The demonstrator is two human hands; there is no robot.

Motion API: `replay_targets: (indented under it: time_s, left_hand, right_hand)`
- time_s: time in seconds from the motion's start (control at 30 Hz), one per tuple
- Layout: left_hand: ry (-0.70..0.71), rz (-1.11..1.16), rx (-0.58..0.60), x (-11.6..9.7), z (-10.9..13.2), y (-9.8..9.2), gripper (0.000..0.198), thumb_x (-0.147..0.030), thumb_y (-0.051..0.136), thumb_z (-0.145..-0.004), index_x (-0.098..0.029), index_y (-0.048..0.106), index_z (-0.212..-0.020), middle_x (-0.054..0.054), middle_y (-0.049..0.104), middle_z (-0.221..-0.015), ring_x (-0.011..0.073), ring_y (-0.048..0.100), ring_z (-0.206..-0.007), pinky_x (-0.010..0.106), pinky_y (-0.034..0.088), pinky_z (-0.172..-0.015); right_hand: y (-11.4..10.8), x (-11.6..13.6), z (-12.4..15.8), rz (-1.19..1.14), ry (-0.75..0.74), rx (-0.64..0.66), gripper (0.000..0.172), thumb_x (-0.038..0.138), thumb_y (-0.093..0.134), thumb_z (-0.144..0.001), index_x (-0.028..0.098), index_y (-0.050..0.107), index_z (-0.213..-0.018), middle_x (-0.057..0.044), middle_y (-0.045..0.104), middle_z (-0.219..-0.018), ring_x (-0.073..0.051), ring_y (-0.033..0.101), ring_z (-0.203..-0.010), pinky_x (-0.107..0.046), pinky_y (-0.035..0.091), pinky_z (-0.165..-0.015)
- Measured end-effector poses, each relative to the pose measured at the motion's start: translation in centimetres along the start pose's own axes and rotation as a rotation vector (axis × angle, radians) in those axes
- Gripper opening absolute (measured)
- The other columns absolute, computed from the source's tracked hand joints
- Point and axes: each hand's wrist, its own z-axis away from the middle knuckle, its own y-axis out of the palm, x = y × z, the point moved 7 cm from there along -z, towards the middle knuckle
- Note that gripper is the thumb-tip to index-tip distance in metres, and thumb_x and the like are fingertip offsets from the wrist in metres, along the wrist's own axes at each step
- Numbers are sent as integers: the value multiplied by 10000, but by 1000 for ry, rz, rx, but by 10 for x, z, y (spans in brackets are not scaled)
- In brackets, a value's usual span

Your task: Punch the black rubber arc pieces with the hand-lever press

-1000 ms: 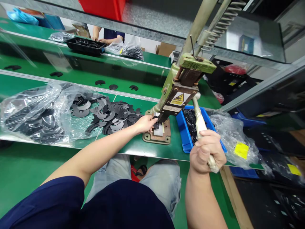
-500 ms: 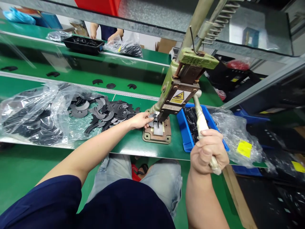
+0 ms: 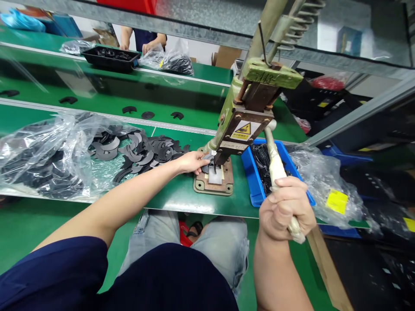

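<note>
A green hand press (image 3: 246, 112) stands on the green bench, its base plate (image 3: 214, 180) bolted near the front edge. My left hand (image 3: 191, 162) reaches to the base and pinches a flat black curved piece (image 3: 206, 165) under the punch. My right hand (image 3: 287, 209) is wrapped round the press's pale lever handle (image 3: 275, 166), pulled down toward me. A heap of black curved pieces (image 3: 145, 153) lies just left of the press, partly spilling out of a clear plastic bag (image 3: 45, 151).
A blue bin (image 3: 256, 185) with black parts sits right of the press, beside a clear bag with a yellow label (image 3: 337, 201). Several black pieces (image 3: 148, 115) lie on the conveyor belt behind. Across the line, another person's hands (image 3: 147, 46) work near a black tray (image 3: 108, 58).
My left hand shifted slightly left at the press base and now lies flatter on the black piece. My right hand drew the lever a little lower and toward me.
</note>
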Motion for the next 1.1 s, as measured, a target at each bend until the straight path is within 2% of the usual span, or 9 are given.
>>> replay_targets:
  time_s: [0.27, 0.4, 0.5, 0.6, 0.67, 0.73, 0.9, 0.97, 1.1]
  left_hand:
    - [-204, 173, 76, 3, 0, 7, 225, -363, 744, -1019, -162, 645, -990, 10, 685, -563, 125, 648, -446, 187, 531, -486]
    - [-226, 246, 60, 2, 4, 9, 264, -368, 799, -979, -164, 637, -938, -2, 653, -540, 121, 649, -451, 178, 529, -489]
    - [-189, 291, 54, 0, 10, 10, 345, -421, 846, -935, -166, 615, -904, -6, 653, -556, 121, 665, -478, 178, 535, -500]
    - [-91, 337, 29, -4, 27, 3, 422, -489, 861, -908, -174, 581, -875, -18, 648, -567, 106, 654, -482, 171, 521, -493]
    - [-9, 329, 17, -7, 45, -4, 471, -549, 850, -900, -183, 559, -848, -18, 643, -553, 102, 635, -464, 169, 500, -475]
    - [72, 305, 38, -13, 69, -9, 505, -613, 822, -898, -190, 552, -841, -8, 652, -547, 109, 629, -454, 175, 486, -460]
    - [196, 281, 120, -33, 126, -1, 522, -686, 759, -903, -203, 564, -868, -24, 639, -545, 135, 641, -470, 201, 487, -456]
    - [202, 241, 135, -38, 141, 7, 516, -691, 732, -916, -203, 573, -867, -24, 636, -544, 140, 638, -467, 208, 487, -461]
    - [184, 160, 134, -41, 158, 19, 491, -675, 692, -944, -192, 612, -899, -13, 656, -571, 152, 661, -499, 214, 486, -472]
  right_hand:
    - [2, 4, -2, 12, -5, -1, 505, 426, 667, -967, 239, 433, -560, 39, 490, -516, -183, 618, -650, -454, 485, -773]
    - [14, 9, -58, -120, -62, -10, 463, 376, 714, -966, 243, 455, -606, 60, 412, -519, -126, 530, -553, -396, 510, -724]
    - [31, 3, -118, -164, -28, 102, 204, 402, 711, -986, 202, 674, -991, 2, 593, -839, -134, 664, -779, -419, 581, -884]
    - [34, -5, -138, 5, -18, 194, 471, 452, 650, -1015, 171, 574, -1385, -104, 573, -1326, -229, 676, -1267, -477, 517, -1114]
    - [23, -10, -113, 157, -9, 157, 526, 412, 686, -999, 181, 526, -1444, -130, 549, -1397, -265, 617, -1374, -499, 485, -1168]
    - [12, -21, -62, 288, 118, 135, 433, 387, 738, -964, 197, 603, -1329, -112, 619, -1266, -248, 658, -1249, -504, 520, -1138]
    - [43, -44, 99, 58, 757, 635, 427, 445, 771, -921, 244, 654, -1279, -82, 750, -1140, -207, 735, -1040, -421, 625, -985]
    - [57, -35, 126, -46, 818, 645, 401, 494, 789, -900, 245, 683, -1195, -80, 767, -1117, -209, 748, -1013, -382, 639, -925]
    - [71, -18, 136, -53, 786, 565, 296, 516, 713, -957, 223, 671, -969, -49, 753, -965, -176, 726, -887, -331, 625, -837]
